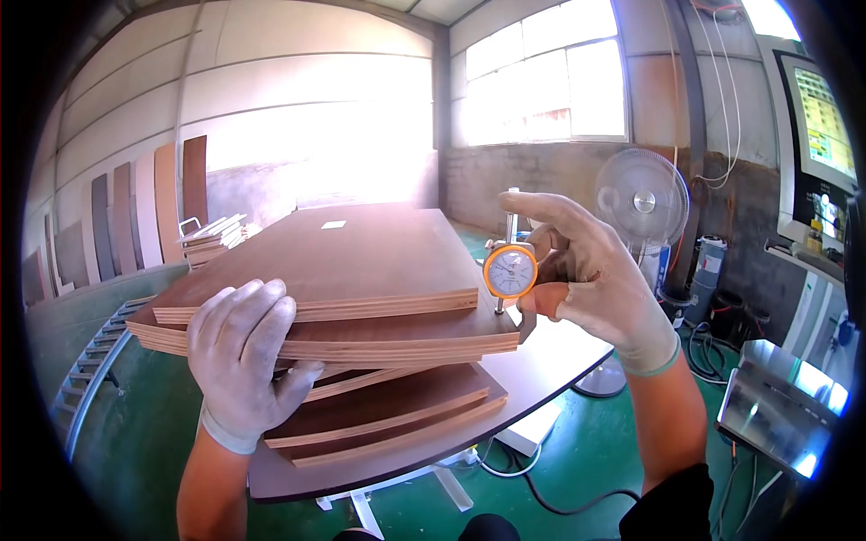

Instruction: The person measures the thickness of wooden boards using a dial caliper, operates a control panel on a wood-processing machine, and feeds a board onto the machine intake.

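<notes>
A dial thickness gauge (pixel 511 272) with an orange rim and white face is held upright in my right hand (pixel 600 279), a finger on its top plunger and the other fingers curled round its far side. Its lower tip is by the near right corner of a brown plywood board (pixel 406 346); contact cannot be made out. My left hand (pixel 242 352) grips the near edge of that board, fingers on top and thumb beneath. Another brown board (pixel 361 257) lies on top, set back a little, with a small white label (pixel 334 224). Both hands wear thin pale gloves.
More boards (pixel 388 408) lie below, slightly fanned, on a pale dark-edged table (pixel 550 370). A standing fan (pixel 643 200) and a screen (pixel 821 117) are at the right, with cables (pixel 577 507) on the green floor. A metal ladder (pixel 95 361) lies at the left.
</notes>
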Motion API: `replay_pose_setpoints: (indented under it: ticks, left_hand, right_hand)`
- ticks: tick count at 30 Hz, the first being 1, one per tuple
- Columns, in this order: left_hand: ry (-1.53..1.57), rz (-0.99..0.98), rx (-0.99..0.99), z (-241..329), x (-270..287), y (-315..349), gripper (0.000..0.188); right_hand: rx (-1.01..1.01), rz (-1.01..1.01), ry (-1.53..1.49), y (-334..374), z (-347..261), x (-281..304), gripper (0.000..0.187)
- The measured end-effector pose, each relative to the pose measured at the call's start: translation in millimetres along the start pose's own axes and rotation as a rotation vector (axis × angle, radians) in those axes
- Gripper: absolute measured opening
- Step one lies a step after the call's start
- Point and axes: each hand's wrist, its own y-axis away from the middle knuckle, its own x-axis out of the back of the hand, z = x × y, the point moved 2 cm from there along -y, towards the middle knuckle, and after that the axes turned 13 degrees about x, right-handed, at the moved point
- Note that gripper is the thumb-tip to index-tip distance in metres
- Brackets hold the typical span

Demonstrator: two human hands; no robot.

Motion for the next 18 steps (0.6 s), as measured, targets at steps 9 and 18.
replay_pose_setpoints:
  ticks: [9, 18]
  left_hand:
    - [-0.015, -0.003, 0.006, -0.6, -1.1, 1.1, 0.048]
    - [-0.061, 0.035, -0.014, 1.8, -1.5, -2.2, 0.052]
  right_hand:
    - [0.005, 0.007, 0.046, -1.0, 0.0, -3.0, 0.082]
    - [0.063, -0.019, 0.049, 0.9, 1.2, 2.3, 0.084]
